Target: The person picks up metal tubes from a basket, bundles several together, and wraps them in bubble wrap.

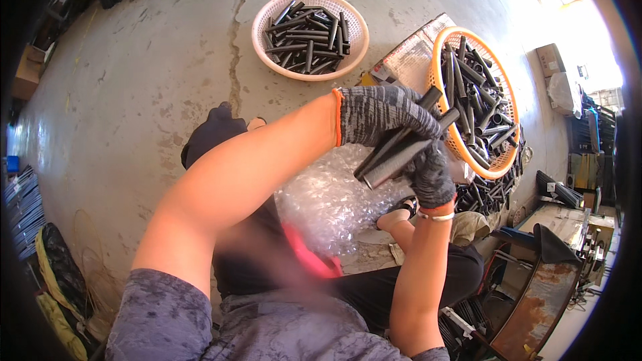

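Observation:
Both of my hands wear dark grey knit gloves, and they meet in front of me at the right of centre. My left hand (384,112) wraps over several short black tubes (396,160) from above. Close against it, my right hand (431,172) closes round the same tubes from the right side. The tubes lie slantwise, their ends sticking out past both hands; some of the fingers are hidden. Just beyond the hands, an orange plastic basket (436,60) full of similar black tubes is tilted. Under the hands lies clear bubble wrap (328,194).
A pale pink basket (262,45) of black tubes stands on the concrete floor (167,60). A cardboard box (414,53) sits beside the orange basket. More loose tubes (485,190) are heaped below it. At the lower right is a rusty metal chute (542,301). Bundled rods (23,207) lie far left.

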`<state>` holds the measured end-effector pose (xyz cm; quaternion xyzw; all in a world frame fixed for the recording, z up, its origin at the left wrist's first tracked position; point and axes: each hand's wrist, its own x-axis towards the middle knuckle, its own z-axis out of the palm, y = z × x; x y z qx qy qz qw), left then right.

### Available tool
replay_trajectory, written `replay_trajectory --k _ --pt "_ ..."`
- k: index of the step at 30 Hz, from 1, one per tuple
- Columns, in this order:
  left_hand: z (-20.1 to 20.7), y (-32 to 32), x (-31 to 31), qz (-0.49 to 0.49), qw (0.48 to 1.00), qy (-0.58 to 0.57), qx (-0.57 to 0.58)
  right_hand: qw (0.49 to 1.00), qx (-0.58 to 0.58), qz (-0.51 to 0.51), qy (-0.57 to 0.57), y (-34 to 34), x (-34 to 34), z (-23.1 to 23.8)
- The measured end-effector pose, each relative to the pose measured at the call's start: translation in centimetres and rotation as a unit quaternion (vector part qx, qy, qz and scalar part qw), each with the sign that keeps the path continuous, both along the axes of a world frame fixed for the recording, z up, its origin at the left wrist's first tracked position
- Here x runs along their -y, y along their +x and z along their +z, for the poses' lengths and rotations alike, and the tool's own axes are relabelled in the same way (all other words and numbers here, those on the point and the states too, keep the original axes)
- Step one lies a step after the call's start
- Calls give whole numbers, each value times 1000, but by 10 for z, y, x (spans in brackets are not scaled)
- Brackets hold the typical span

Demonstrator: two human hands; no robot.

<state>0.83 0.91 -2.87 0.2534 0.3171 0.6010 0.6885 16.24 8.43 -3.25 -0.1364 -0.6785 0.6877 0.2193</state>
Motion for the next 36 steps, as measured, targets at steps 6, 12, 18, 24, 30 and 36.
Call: replay_trajectory --k 6,12,18,24,30,36 --pt "9 -9 9 -2 999 26 34 921 73 -53 378 24 -14 -82" --pt "15 -1 9 -34 999 -12 -2 844 515 -120 92 156 -9 -302" --pt "8 -10 8 -1 1000 -9 14 927 298 -206 -95 120 -12 -228" --pt "4 2 -3 -39 999 -2 -36 989 -103 -69 -86 4 -7 -27" --pt "9 -18 4 -10 996 16 -92 841 83 -10 534 14 -14 -72" --pt "12 -4 0 -29 999 25 -9 803 541 -13 249 159 2 -317"
